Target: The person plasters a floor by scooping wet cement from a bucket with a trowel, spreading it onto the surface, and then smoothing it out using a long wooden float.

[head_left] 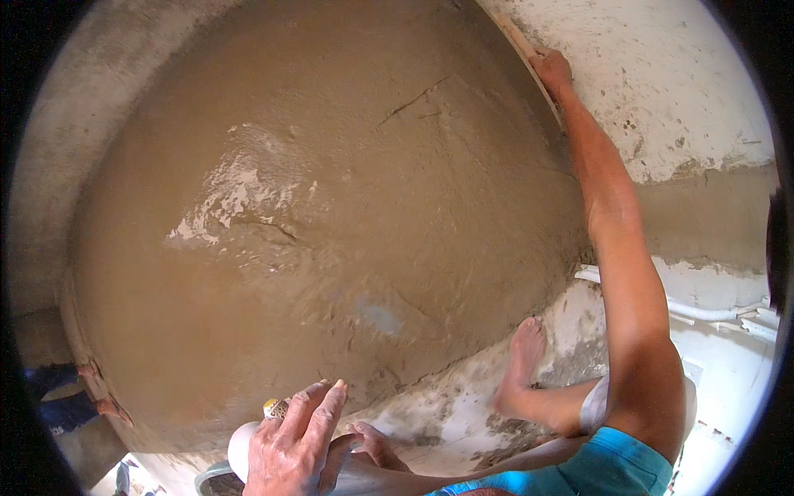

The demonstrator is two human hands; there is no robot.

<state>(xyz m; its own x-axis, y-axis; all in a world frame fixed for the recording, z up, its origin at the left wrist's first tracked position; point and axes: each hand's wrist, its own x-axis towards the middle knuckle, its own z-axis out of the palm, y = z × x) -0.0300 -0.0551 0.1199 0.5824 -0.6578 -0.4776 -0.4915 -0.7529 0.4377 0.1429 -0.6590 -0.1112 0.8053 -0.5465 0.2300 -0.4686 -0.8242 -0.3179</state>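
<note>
A broad field of wet brown mortar (397, 190) spreads before me, with a glossy watery patch left of its middle. My right hand (552, 70) reaches far out along the right edge. Its fingers are closed on a long, thin wooden strip (525, 50) that lies between the mortar and the wall. Near the lower edge is my left hand (294, 438), coated with pale dust and wearing a ring (275, 408). Its fingers are stretched out and the thumb stands apart, with nothing visible in it. A pale rounded thing (241, 450) shows partly behind this hand.
A bucket rim (211, 479) shows beside my left hand. My bare foot (525, 351) rests on the splashed pale floor by the mortar's edge. White pipes (711, 312) run along the right wall (662, 83). Another person's blue-trousered legs (66, 413) stand at far left.
</note>
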